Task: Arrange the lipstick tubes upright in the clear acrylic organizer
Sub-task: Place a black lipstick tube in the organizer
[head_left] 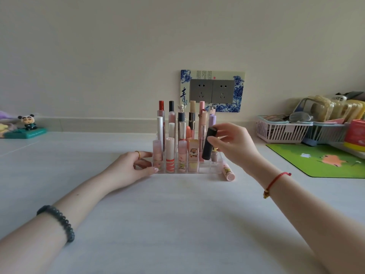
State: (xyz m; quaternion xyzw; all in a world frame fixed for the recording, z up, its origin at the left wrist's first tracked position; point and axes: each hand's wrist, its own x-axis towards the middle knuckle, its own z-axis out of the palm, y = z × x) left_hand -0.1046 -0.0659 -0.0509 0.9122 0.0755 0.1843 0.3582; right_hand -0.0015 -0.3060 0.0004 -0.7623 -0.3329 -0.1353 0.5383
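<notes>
Right hand pinches the black cylindrical lipstick tube, nearly upright, just above the empty front-right slots of the clear acrylic organizer; left hand grips its left end

Left hand: low, thumb and fingers holding the organizer end.
Right hand: raised, fingertips pinching a black tube.
Arms: both stretched forward.

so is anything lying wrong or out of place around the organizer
One pink tube lies flat on the table beside the front right corner of the organizer, not upright in a slot. The black tube in the right hand is tilted over the front row, not yet seated. Nothing looks spilled.
</notes>
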